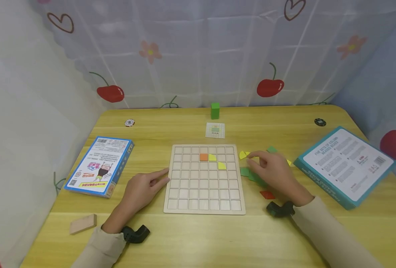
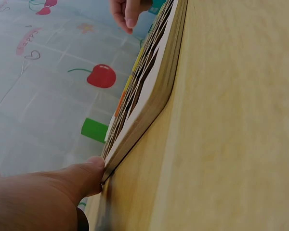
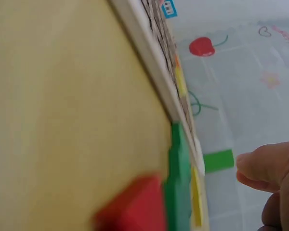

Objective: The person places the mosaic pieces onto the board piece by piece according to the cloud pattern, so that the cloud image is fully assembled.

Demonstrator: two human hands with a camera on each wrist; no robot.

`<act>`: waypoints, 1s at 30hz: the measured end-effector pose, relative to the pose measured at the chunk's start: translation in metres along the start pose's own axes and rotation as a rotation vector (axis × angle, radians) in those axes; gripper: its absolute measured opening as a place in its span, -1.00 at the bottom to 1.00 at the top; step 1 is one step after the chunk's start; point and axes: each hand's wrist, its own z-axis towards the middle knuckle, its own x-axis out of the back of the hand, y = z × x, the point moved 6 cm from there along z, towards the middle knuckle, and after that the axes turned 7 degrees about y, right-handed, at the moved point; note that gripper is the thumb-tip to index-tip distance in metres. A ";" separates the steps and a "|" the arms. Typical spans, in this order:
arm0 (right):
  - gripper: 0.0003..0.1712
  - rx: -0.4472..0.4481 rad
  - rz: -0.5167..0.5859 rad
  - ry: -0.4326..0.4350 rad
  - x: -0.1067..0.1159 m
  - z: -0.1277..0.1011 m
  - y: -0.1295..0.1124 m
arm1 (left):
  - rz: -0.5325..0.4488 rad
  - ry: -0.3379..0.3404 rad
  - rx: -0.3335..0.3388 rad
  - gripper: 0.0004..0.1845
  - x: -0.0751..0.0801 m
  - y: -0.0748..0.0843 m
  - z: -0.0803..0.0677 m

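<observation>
A pale wooden grid board (image 1: 184,193) lies in the middle of the table. It holds an orange tile (image 1: 203,157) and two yellow tiles (image 1: 212,157) (image 1: 222,165). My left hand (image 1: 157,179) lies flat to its left, a straight finger touching the board's left edge (image 2: 135,130). My right hand (image 1: 256,159) hovers over loose tiles right of the board, fingertips at a yellow tile (image 1: 242,155). Green tiles (image 1: 245,172) and a red tile (image 1: 267,194) lie beside it. In the right wrist view nothing shows between thumb (image 3: 260,161) and fingers.
A green block (image 1: 215,110) and a small card (image 1: 215,130) sit beyond the board. A blue box (image 1: 100,165) lies at left, a teal box (image 1: 346,165) at right, a wooden piece (image 1: 83,223) front left. Two round chips (image 1: 129,122) (image 1: 320,121) lie far back.
</observation>
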 end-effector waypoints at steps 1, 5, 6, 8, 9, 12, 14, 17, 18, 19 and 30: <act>-0.83 0.006 -0.004 0.028 0.006 -0.004 0.003 | 0.001 0.002 -0.001 -0.58 0.000 0.000 0.000; -0.85 0.019 -0.042 0.132 0.028 -0.017 0.014 | 0.001 0.012 -0.010 -0.59 0.002 0.001 0.001; -0.84 0.011 -0.046 0.155 0.033 -0.020 0.017 | 0.002 0.014 -0.011 -0.59 0.002 0.001 0.001; -0.83 -0.012 -0.080 0.189 0.043 -0.024 0.022 | 0.002 0.017 -0.010 -0.59 0.003 0.000 0.001; -0.81 -0.024 -0.103 0.196 0.048 -0.026 0.023 | 0.003 0.017 -0.009 -0.59 0.003 0.000 0.000; -0.72 -0.065 -0.187 0.180 0.057 -0.031 0.029 | 0.001 0.018 -0.006 -0.60 0.002 -0.001 0.000; -0.66 -0.082 -0.247 0.149 0.060 -0.034 0.032 | 0.001 0.019 -0.009 -0.59 0.001 -0.001 0.000; -0.57 -0.126 -0.273 0.080 0.059 -0.038 0.039 | 0.000 0.021 -0.014 -0.59 0.001 -0.001 0.000; -0.55 -0.136 -0.275 0.063 0.058 -0.039 0.041 | -0.001 0.021 -0.015 -0.59 0.001 -0.001 0.000; -0.53 -0.146 -0.277 0.049 0.058 -0.040 0.043 | 0.000 0.021 -0.015 -0.59 0.001 -0.001 0.000; -0.58 -0.203 -0.312 -0.009 0.055 -0.043 0.051 | 0.004 0.014 -0.011 -0.60 0.001 0.000 0.000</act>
